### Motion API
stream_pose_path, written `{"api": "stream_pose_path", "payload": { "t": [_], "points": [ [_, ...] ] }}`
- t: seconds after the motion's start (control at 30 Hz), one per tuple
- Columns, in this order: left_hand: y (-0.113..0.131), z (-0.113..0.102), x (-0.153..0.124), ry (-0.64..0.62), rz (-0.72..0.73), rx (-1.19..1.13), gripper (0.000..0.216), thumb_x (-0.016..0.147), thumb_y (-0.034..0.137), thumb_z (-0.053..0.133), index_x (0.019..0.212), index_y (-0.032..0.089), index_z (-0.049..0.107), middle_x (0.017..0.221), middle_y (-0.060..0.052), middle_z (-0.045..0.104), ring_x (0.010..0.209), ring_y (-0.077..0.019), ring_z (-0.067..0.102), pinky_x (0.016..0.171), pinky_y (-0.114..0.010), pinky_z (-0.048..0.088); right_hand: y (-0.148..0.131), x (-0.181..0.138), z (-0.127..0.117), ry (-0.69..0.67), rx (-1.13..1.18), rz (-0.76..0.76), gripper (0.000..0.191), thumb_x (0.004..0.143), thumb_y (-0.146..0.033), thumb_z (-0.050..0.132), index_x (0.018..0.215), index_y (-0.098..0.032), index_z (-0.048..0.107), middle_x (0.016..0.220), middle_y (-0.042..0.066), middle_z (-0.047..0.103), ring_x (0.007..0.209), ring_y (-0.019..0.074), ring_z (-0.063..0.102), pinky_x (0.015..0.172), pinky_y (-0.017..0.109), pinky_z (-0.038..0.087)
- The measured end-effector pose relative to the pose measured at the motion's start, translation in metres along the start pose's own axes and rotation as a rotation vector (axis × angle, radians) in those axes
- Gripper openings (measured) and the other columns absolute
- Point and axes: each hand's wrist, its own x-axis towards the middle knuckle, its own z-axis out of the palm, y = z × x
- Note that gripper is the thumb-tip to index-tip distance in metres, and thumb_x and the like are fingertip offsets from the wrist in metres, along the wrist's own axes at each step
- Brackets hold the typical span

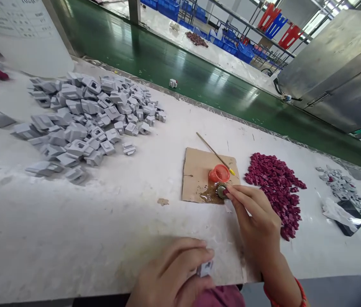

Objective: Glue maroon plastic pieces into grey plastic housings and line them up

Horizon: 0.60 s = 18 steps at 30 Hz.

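Note:
Near the table's front edge, my left hand [177, 273] is closed around a small grey plastic piece [205, 268]. My right hand [255, 215] pinches a small dark red piece [226, 192] at the rim of a bottle cap [221, 190]. The cap lies on a cardboard square [193, 168], beside a wet, shiny brown smear. Just behind it stands a small red cup [220, 172]. A thin brush [214, 151] with a yellow band rests across the cardboard's far corner. How far the red piece reaches into the cap is hidden by my fingertips.
A large heap of grey pieces [87, 115] covers the left. Dark red pieces [273, 187] are heaped right of my hand, with a smaller grey pile [342, 185] and a black box [348, 217] beyond. A green conveyor belt [193, 79] runs behind, carrying one piece [173, 83].

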Motion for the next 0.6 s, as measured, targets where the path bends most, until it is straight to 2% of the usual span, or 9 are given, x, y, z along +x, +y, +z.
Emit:
{"api": "stream_pose_path", "payload": {
  "t": [0.1, 0.27, 0.33, 0.4, 0.5, 0.6],
  "points": [
    [-0.004, -0.001, 0.005, 0.045, 0.087, 0.187, 0.022, 0.092, 0.027, 0.062, 0.113, 0.021, 0.058, 0.101, -0.001, 0.074, 0.094, -0.0123, 0.071, 0.09, -0.017, 0.055, 0.0, 0.0, 0.001, -0.001, -0.004, 0.001, 0.028, 0.088, -0.001, 0.06, 0.106, -0.02, 0.067, 0.098, 0.007, 0.068, 0.088, 0.018, 0.065, 0.077, 0.033, 0.053],
    [-0.004, 0.002, 0.011, 0.128, 0.136, 0.315, 0.021, 0.091, 0.029, 0.065, 0.107, 0.015, 0.062, 0.097, 0.0, 0.074, 0.104, -0.0157, 0.064, 0.099, -0.022, 0.047, -0.001, 0.003, 0.001, 0.0, -0.001, 0.008, 0.026, 0.086, 0.0, 0.061, 0.104, -0.018, 0.067, 0.097, 0.007, 0.069, 0.088, 0.0177, 0.064, 0.078, 0.033, 0.053],
    [-0.004, 0.003, 0.01, 0.14, 0.126, 0.341, 0.02, 0.089, 0.027, 0.067, 0.105, 0.016, 0.065, 0.097, -0.001, 0.073, 0.107, -0.0184, 0.061, 0.098, -0.026, 0.046, -0.002, 0.004, -0.001, 0.001, -0.002, 0.012, 0.025, 0.086, 0.001, 0.062, 0.103, -0.017, 0.067, 0.097, 0.007, 0.068, 0.088, 0.0173, 0.064, 0.079, 0.032, 0.052],
    [-0.004, 0.004, 0.009, 0.15, 0.098, 0.356, 0.017, 0.087, 0.026, 0.069, 0.102, 0.017, 0.066, 0.094, -0.002, 0.071, 0.101, -0.0197, 0.06, 0.094, -0.029, 0.047, -0.007, 0.003, -0.006, 0.01, 0.022, 0.044, 0.025, 0.086, 0.0, 0.063, 0.103, -0.018, 0.067, 0.097, 0.006, 0.068, 0.089, 0.0169, 0.064, 0.08, 0.032, 0.052],
    [-0.003, 0.006, 0.008, 0.152, 0.05, 0.364, 0.013, 0.087, 0.024, 0.069, 0.098, 0.018, 0.065, 0.084, -0.002, 0.067, 0.088, -0.0196, 0.058, 0.082, -0.03, 0.048, -0.024, -0.004, -0.013, 0.069, 0.18, 0.215, 0.024, 0.086, -0.005, 0.066, 0.104, -0.021, 0.068, 0.097, 0.004, 0.068, 0.089, 0.0159, 0.064, 0.078, 0.029, 0.053],
    [-0.002, 0.008, 0.008, 0.164, 0.018, 0.383, 0.012, 0.086, 0.025, 0.07, 0.094, 0.019, 0.063, 0.079, -0.001, 0.065, 0.084, -0.0202, 0.057, 0.077, -0.031, 0.048, -0.048, -0.017, -0.015, 0.103, 0.435, 0.392, 0.02, 0.085, -0.006, 0.063, 0.097, -0.022, 0.068, 0.086, 0.001, 0.067, 0.081, 0.0134, 0.063, 0.065, 0.023, 0.054]
  ]
}}
